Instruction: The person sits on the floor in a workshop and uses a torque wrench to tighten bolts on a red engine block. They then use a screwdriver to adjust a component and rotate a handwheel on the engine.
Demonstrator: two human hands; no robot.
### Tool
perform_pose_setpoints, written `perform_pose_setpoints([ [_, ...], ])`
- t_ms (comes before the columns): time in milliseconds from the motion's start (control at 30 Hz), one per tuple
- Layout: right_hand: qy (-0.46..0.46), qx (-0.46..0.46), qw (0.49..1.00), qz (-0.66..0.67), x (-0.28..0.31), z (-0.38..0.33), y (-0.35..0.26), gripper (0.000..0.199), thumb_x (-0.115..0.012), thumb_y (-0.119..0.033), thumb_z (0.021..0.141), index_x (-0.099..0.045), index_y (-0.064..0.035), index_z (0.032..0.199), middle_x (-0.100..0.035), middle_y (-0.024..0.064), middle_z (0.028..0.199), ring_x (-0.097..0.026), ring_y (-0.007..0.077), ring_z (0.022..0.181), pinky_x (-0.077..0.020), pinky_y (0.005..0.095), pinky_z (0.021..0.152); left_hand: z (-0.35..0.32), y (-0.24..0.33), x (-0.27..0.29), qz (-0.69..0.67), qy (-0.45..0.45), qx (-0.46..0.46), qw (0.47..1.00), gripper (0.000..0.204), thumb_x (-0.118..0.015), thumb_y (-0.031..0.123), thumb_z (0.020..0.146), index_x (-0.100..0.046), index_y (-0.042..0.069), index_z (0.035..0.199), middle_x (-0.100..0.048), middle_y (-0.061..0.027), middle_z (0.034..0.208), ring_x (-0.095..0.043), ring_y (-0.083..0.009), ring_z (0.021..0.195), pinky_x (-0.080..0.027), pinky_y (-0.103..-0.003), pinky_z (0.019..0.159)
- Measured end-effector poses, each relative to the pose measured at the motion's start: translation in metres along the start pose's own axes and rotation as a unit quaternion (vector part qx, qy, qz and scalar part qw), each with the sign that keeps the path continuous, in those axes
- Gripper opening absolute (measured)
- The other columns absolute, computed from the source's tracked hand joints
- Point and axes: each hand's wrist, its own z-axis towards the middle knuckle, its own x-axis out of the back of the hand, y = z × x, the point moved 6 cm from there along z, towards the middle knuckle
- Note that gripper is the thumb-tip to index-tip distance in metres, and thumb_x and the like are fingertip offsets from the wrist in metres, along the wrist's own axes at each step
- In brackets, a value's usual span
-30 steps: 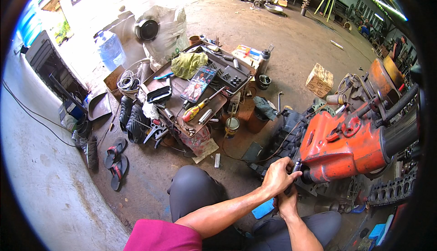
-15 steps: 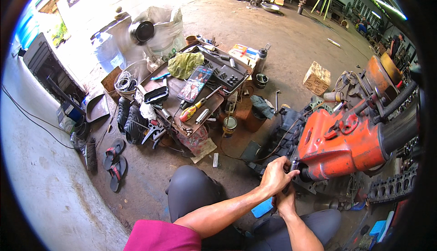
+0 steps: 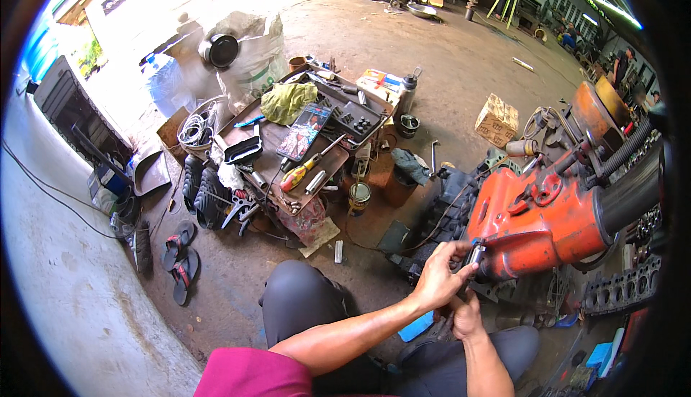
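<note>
Currently gripping a small dark-and-silver cylinder (image 3: 473, 254) in the left hand (image 3: 437, 280), at four o'clock in view.
Tilted with its top toward one o'clock, just beside the red-orange machine housing (image 3: 533, 224) at two. Holding the right hand (image 3: 467, 316) curled close below the left, with a grip too hidden to tell. With a tool-strewn tabletop (image 3: 272, 132) at ten o'clock from the cylinder and a blue pad (image 3: 415, 327) at seven.
</note>
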Motion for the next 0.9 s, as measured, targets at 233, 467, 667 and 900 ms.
perform_pose_setpoints([
  [233, -0.201, 0.032, 0.976, 0.078, -0.006, -0.019, -0.038, 0.072, -0.072, -0.057, 0.084, -0.053, 0.0012, 0.122, -0.067, 0.0181, 0.086, -0.068, 0.0288, 0.067, -0.0576, 0.0383, 0.060, -0.006, 0.030, -0.023, -0.221, -0.194, 0.133, 0.946, 0.042, -0.054, 0.032, 0.104, -0.042, 0.010, 0.137, -0.060, -0.0062, 0.101, -0.063, -0.0143, 0.084, -0.057, -0.032, 0.072],
  [467, -0.141, -0.038, 0.964, 0.221, -0.007, 0.005, -0.003, 0.059, -0.045, -0.056, 0.099, -0.054, -0.0029, 0.123, -0.069, 0.0182, 0.099, -0.069, 0.0337, 0.071, -0.0580, 0.0462, 0.066, 0.020, 0.071, -0.010, -0.465, -0.101, 0.075, 0.876, 0.039, -0.056, 0.032, 0.102, -0.046, 0.009, 0.132, -0.062, -0.0064, 0.103, -0.066, -0.0160, 0.090, -0.058, -0.028, 0.070],
  [667, -0.123, -0.070, 0.990, -0.020, -0.048, 0.021, 0.080, 0.040, -0.061, -0.024, 0.099, -0.052, -0.0044, 0.133, -0.061, 0.0090, 0.127, -0.058, 0.0211, 0.116, -0.0466, 0.0404, 0.102, 0.029, 0.114, 0.012, -0.513, -0.132, -0.023, 0.848, 0.042, -0.059, 0.035, 0.101, -0.047, 0.011, 0.134, -0.062, -0.0051, 0.108, -0.063, -0.0110, 0.084, -0.054, -0.026, 0.062],
  [900, -0.093, -0.104, 0.987, 0.084, -0.124, 0.053, 0.108, 0.044, -0.057, -0.033, 0.103, -0.052, -0.0037, 0.135, -0.055, 0.0089, 0.135, -0.049, 0.0174, 0.126, -0.0376, 0.0360, 0.110, 0.027, 0.142, 0.028, -0.520, -0.158, -0.052, 0.838, 0.071, -0.057, 0.042, 0.099, -0.026, 0.011, 0.155, -0.054, -0.0077, 0.106, -0.059, -0.0163, 0.086, -0.050, -0.028, 0.063],
])
